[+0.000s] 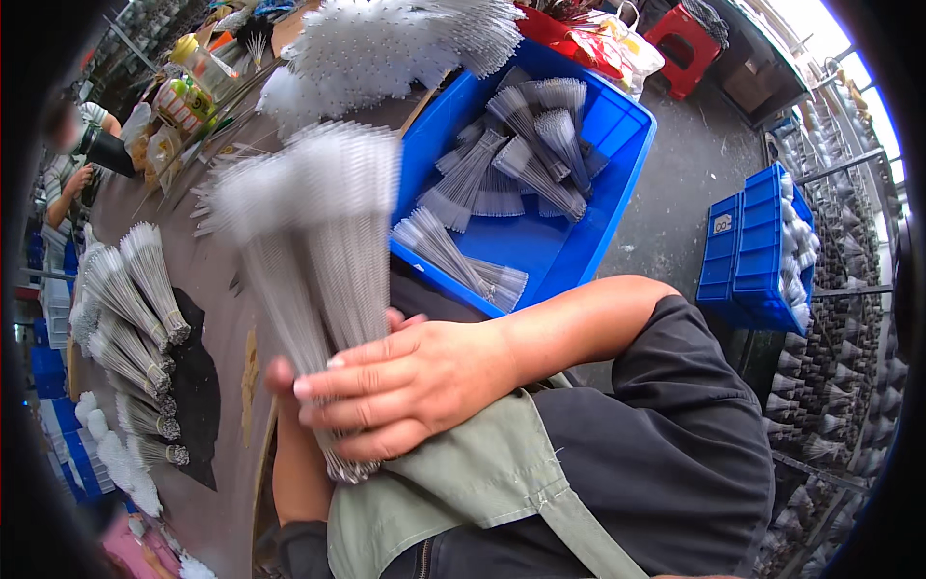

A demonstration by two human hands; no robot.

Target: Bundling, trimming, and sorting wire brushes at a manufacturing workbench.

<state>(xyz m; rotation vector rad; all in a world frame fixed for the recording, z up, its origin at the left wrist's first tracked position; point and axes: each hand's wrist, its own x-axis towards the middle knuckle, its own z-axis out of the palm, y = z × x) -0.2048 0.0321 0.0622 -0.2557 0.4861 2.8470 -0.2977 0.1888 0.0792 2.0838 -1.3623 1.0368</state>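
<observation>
A fat bunch of thin gray wire brushes leans left in the hands, white tops up, blurry.

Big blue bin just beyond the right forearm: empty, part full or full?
Part full: brush bundles lie loosely in the blue bin, with bare blue floor showing beside them.

A single wide fisheye view is taken from the head, aimed downward. The right hand is seen close below; bench and floor are framed beyond.
</observation>
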